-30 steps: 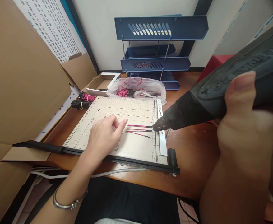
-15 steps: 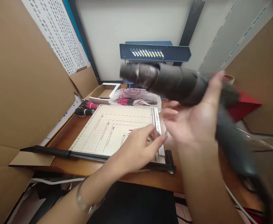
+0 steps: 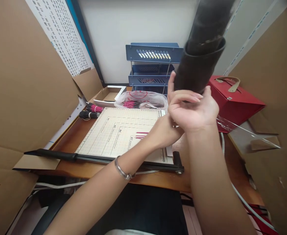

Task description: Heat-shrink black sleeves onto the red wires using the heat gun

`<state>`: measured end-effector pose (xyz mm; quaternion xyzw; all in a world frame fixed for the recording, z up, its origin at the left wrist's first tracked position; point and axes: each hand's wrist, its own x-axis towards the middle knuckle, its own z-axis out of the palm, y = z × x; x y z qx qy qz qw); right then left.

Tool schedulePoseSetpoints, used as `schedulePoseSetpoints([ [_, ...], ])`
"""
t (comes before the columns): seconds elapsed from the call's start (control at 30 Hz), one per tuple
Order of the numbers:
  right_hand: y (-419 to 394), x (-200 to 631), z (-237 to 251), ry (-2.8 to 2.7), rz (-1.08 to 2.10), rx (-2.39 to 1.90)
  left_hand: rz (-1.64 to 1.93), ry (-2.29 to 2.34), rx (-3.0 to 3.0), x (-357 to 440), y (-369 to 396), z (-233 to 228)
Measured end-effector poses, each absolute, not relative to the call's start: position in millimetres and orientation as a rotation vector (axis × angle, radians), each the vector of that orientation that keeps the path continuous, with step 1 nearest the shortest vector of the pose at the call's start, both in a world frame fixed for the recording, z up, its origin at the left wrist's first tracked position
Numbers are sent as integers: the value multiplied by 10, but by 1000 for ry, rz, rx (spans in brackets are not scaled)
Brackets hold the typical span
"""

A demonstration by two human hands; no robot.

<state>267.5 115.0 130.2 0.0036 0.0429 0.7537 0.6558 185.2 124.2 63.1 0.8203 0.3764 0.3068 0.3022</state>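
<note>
My right hand (image 3: pixel 194 112) is raised at the right, its fingers round the dark barrel of a heat gun (image 3: pixel 197 71). The barrel stands nearly upright and tilts right, its top cut off by the frame edge; its handle does not show. My left hand (image 3: pixel 164 130) reaches in from the left and lies against or just behind my right hand, its fingers hidden. Below both hands lies a paper cutter (image 3: pixel 96 140) with a cream gridded board and a black blade arm along its near edge. Several thin pink pieces (image 3: pixel 141 133) rest on the board.
Bundles of black and pink wires (image 3: pixel 91 112) lie left of the cutter. Behind it are an open carton (image 3: pixel 109 94), a plastic bag of wires (image 3: pixel 141 101) and blue tiered trays (image 3: pixel 148 80). A red box (image 3: pixel 236 98) stands right. Cardboard walls (image 3: pixel 35 91) flank the desk.
The heat gun has swung from lying sideways to nearly upright. My right hand has turned with it and moved up. My left hand has moved up and right, against or behind the right.
</note>
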Motion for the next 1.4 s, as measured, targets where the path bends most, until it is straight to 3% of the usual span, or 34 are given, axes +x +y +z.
schedulePoseSetpoints([
  [0.2,1259,3114,1102,214,1571,-75,807,1159,2133,861,1088,476],
  [0.37,1440,3314,940,222,1514,-173,806,1421,2181,529,1047,422],
  [0.6,1584,3367,733,230,1488,-260,747,1439,2341,569,1104,285],
  [0.87,1566,3400,602,198,1522,-301,249,1348,2578,713,1173,349],
  [1.17,1478,3364,538,110,1459,-413,433,1432,2460,912,961,204],
  [1.27,1264,3186,539,-149,1426,-663,495,1418,2383,859,957,177],
  [1.4,888,2837,449,-989,1172,-1272,485,1298,2273,668,940,181],
])
